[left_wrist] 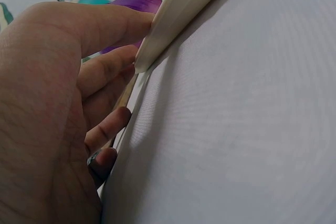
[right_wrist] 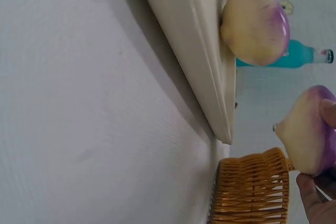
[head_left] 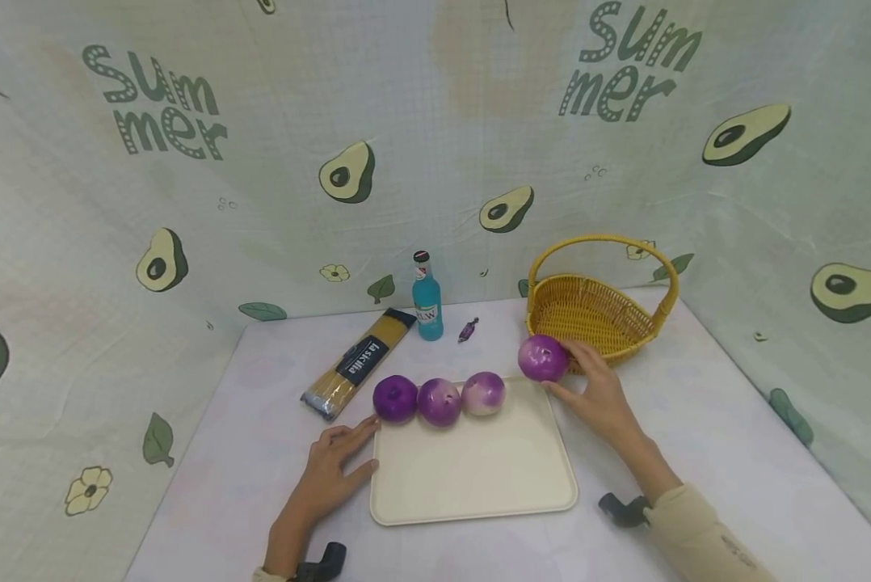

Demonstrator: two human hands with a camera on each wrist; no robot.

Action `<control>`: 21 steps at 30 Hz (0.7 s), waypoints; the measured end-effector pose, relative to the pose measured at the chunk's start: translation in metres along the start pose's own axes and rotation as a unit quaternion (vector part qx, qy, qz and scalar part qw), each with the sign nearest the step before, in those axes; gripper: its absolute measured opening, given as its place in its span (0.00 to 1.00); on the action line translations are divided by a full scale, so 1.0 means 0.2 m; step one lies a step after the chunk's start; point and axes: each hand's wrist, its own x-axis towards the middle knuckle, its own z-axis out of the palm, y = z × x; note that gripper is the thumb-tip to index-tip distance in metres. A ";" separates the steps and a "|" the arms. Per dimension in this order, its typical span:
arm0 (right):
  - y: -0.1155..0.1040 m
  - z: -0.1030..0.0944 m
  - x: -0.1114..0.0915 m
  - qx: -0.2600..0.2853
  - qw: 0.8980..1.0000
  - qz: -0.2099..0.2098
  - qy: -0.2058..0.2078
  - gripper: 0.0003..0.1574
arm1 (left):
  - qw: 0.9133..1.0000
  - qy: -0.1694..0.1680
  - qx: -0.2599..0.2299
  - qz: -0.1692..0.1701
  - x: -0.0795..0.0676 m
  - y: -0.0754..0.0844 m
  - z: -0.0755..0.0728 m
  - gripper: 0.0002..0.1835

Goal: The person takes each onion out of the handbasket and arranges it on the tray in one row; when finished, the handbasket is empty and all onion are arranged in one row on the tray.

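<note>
My right hand (head_left: 594, 395) grips a purple-and-white turnip (head_left: 543, 358) between thumb and fingers, raised by the tray's far right corner and overlapping the basket's front in the head view. Its pale pointed underside shows in the right wrist view. Three more turnips stand in a row along the far edge of the cream tray (head_left: 472, 477): a deep purple one (head_left: 395, 399) at left, a mottled one (head_left: 439, 402) in the middle, a paler one (head_left: 483, 394) at right. My left hand (head_left: 328, 471) touches the tray's left edge, its fingers extended and thumb apart.
A yellow wicker basket (head_left: 581, 303) with a tall handle stands at the back right. Behind the tray are a blue bottle (head_left: 427, 303), a purple wrapped candy (head_left: 468, 330) and a pack of spaghetti (head_left: 359, 361). A printed cloth hangs behind the table.
</note>
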 end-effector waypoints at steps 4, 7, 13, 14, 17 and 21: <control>0.00 0.01 0.00 0.001 1.000 -0.005 0.004 0.47 | 1.000 -0.001 0.000 -0.003 0.00 0.00 0.00 0.32; 0.00 0.01 0.00 -0.002 1.000 -0.009 0.006 0.48 | 1.000 -0.005 -0.001 -0.009 0.00 0.00 0.01 0.32; 0.00 0.02 -0.01 0.002 1.000 -0.006 0.007 0.48 | 1.000 -0.002 0.002 -0.010 0.00 0.01 0.00 0.32; 0.00 0.03 -0.01 0.003 1.000 -0.004 0.006 0.48 | 1.000 -0.002 0.003 -0.010 0.00 0.01 0.00 0.32; 0.00 0.03 -0.02 0.009 1.000 0.003 0.003 0.49 | 1.000 -0.006 0.005 -0.012 0.00 0.01 0.00 0.32; 0.00 0.04 -0.02 0.014 1.000 0.010 0.003 0.49 | 1.000 -0.006 0.006 -0.014 0.01 0.01 0.00 0.32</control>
